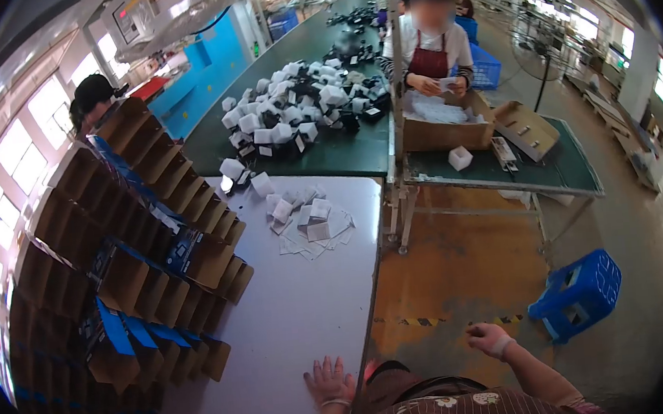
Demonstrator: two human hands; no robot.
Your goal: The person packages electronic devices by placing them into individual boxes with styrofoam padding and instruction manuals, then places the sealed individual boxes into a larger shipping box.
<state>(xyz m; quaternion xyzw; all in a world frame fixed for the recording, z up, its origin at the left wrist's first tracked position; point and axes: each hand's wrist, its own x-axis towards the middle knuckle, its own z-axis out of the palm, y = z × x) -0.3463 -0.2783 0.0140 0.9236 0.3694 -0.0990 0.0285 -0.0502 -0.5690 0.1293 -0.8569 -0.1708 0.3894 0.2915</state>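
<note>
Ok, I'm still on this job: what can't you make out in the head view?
Head view:
- Left hand: palm hidden by its own back, flat on the table.
- Right hand: curled, hiding whether it holds anything.
- White-and-black heap: lower pieces covered by upper ones.
- Flat white pieces: any print is too small.
- Cardboard boxes: far-left side lost in the dark image edge.

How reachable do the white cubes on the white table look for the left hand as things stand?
Probably yes, perhaps with some leaning: the left hand rests spread on that table, and only bare surface and flat white pieces lie between it and the cubes.
</note>
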